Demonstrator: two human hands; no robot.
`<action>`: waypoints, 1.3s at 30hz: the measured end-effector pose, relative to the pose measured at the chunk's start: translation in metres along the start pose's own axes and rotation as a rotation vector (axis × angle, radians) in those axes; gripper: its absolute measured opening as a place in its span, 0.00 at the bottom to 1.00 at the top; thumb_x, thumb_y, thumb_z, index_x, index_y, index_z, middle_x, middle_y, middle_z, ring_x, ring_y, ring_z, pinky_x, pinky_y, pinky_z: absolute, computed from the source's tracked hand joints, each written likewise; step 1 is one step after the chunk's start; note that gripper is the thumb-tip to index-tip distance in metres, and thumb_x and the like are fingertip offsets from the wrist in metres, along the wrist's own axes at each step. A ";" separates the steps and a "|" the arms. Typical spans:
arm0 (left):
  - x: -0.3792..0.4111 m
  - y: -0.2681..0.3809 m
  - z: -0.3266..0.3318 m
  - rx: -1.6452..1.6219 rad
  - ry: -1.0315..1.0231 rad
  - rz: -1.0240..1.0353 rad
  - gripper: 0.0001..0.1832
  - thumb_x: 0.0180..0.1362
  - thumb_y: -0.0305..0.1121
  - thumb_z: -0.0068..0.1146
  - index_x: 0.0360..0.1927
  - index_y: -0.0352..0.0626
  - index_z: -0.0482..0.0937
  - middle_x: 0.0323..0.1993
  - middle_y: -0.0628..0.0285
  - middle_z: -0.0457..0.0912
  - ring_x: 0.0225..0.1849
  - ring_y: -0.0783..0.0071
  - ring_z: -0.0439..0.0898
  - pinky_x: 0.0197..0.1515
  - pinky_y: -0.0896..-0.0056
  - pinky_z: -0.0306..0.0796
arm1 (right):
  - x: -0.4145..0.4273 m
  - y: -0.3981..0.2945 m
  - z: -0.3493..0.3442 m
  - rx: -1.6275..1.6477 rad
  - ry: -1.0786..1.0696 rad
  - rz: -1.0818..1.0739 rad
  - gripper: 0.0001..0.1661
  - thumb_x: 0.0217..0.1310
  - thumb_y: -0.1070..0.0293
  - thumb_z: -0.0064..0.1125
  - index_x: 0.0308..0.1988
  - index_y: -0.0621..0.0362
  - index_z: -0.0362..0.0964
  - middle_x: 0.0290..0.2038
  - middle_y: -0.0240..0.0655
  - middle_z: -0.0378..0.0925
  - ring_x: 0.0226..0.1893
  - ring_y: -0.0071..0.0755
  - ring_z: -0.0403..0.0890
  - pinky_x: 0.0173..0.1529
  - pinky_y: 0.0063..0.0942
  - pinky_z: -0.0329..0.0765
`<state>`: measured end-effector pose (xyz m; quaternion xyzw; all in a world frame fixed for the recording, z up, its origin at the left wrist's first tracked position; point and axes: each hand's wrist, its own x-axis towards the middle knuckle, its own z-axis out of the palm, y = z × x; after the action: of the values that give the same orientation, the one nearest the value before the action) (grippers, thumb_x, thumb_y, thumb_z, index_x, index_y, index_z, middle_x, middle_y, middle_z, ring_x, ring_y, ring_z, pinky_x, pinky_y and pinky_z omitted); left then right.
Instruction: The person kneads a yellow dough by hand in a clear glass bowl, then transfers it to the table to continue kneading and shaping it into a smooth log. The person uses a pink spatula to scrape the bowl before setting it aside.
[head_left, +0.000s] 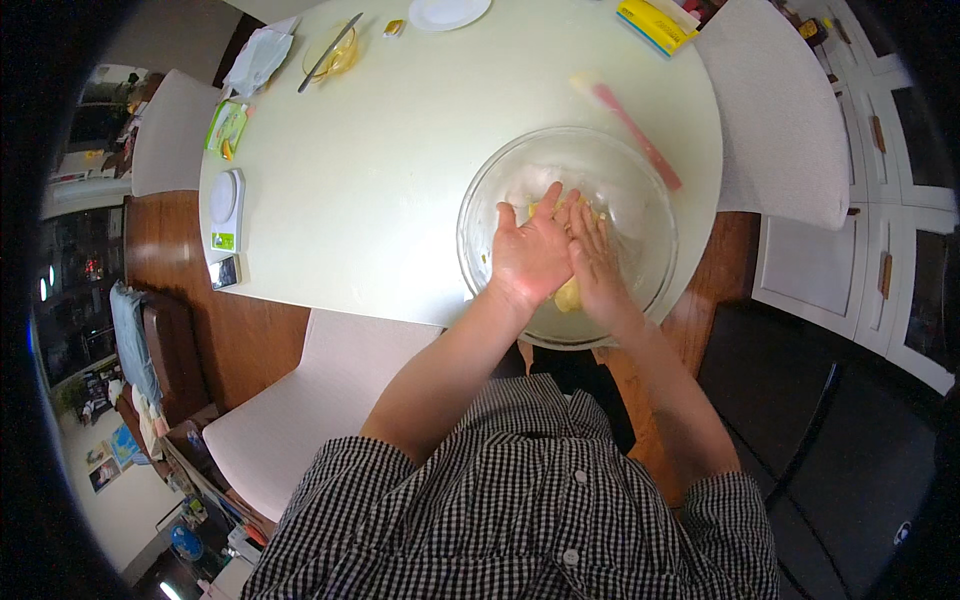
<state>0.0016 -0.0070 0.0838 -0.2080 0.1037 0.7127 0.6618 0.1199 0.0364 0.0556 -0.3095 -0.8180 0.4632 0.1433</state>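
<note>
A large clear glass bowl (466, 225) stands at the table's near right edge, with yellow dough (568, 296) in it, partly hidden by my hands. Over the bowl, my left hand (531, 251) is palm up with its fingers spread and nothing on the palm. My right hand (596, 266) lies against its side, fingers extended and close together; whether it holds anything beneath cannot be seen. To the bowl's upper right lies a spatula with a red handle (637, 135) and a pale head.
On the pale table (375, 187) are a glass bowl (341, 60) with a knife (330, 52) across it, a white plate (450, 11), a yellow packet (656, 26), a green packet (226, 129), a kitchen scale (227, 206) and a phone (224, 272). Chairs (337, 390) stand around it.
</note>
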 end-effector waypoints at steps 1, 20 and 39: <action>0.004 -0.002 -0.007 0.046 0.043 0.037 0.42 0.59 0.68 0.16 0.65 0.48 0.56 0.67 0.57 0.55 0.68 0.54 0.51 0.69 0.47 0.42 | -0.004 -0.017 0.002 -0.058 -0.020 -0.005 0.33 0.68 0.59 0.29 0.66 0.67 0.43 0.68 0.51 0.41 0.69 0.53 0.38 0.69 0.44 0.37; 0.030 -0.004 -0.107 1.831 0.710 0.721 0.29 0.66 0.46 0.38 0.62 0.33 0.60 0.57 0.45 0.67 0.58 0.60 0.67 0.60 0.66 0.61 | 0.024 0.036 0.028 0.318 0.334 0.557 0.32 0.69 0.51 0.30 0.61 0.63 0.57 0.61 0.51 0.59 0.62 0.49 0.61 0.65 0.36 0.55; 0.053 0.007 -0.020 1.844 0.467 0.679 0.17 0.58 0.39 0.51 0.48 0.44 0.76 0.46 0.53 0.76 0.49 0.52 0.73 0.54 0.63 0.66 | 0.028 -0.020 -0.018 0.747 0.358 0.373 0.35 0.69 0.54 0.37 0.66 0.64 0.42 0.64 0.55 0.52 0.65 0.52 0.55 0.67 0.37 0.51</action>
<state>-0.0044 0.0321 0.0422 0.2910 0.7949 0.4468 0.2896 0.1006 0.0586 0.0802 -0.4536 -0.4874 0.6839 0.2984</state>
